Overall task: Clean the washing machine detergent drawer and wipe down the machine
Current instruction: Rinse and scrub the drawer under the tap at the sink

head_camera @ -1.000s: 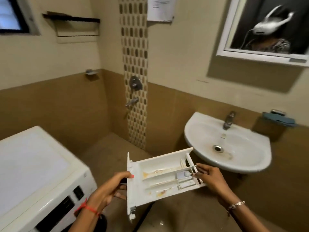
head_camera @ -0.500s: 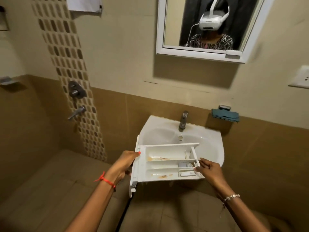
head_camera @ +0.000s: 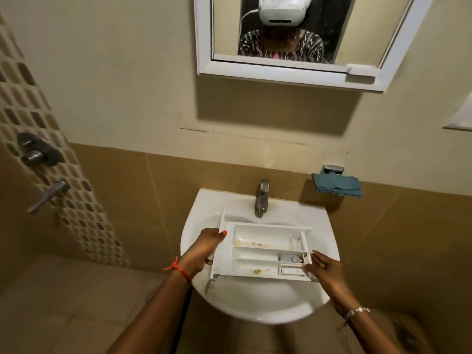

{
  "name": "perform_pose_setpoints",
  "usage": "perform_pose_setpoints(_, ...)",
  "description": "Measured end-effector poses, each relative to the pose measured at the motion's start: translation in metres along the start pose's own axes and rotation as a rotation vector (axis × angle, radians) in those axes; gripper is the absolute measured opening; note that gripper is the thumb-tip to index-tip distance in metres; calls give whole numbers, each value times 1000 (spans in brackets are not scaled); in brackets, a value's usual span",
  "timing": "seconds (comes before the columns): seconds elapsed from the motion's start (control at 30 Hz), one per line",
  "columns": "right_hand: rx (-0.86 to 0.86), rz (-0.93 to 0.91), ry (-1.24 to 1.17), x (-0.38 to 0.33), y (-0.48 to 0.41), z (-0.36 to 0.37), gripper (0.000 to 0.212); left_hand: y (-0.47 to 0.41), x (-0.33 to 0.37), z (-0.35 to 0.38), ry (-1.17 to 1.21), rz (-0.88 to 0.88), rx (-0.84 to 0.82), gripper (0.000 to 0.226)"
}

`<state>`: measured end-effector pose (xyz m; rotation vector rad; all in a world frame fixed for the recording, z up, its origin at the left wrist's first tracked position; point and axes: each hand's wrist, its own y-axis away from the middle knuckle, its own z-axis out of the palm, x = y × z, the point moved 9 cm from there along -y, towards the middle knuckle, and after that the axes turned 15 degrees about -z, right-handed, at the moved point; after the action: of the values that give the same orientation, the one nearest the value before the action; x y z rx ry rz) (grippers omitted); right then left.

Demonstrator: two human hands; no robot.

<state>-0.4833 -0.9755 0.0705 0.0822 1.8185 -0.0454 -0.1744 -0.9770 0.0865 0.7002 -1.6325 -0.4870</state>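
drawer: white plastic detergent drawer [head_camera: 263, 251] out of machine, held level over white ceramic basin [head_camera: 255, 302], below chrome tap [head_camera: 261, 198] | grip: left hand [head_camera: 204, 251] clasps front panel, right hand [head_camera: 324, 268] pinches rear end | progress: brown residue remains, rinsing and machine wipe-down left

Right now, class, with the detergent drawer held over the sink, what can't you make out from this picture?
Head view only:
- Sink drain and basin floor: hidden under the drawer.
- Left hand fingers: mostly behind the drawer's front panel.
- Small grey part in the drawer: too small to identify.
- Washing machine: outside the frame.
- Whether the tap runs: unclear.
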Motion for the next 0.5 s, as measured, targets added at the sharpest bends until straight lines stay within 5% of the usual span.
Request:
perform_pose_setpoints(0.17,67,76,-43,21,-24,10,56,-45,15,10,-113,-32,-92,36)
perform_pose_setpoints(0.5,76,142,-3,61,-42,21,29,-88,15,29,-137,-123,-148,29)
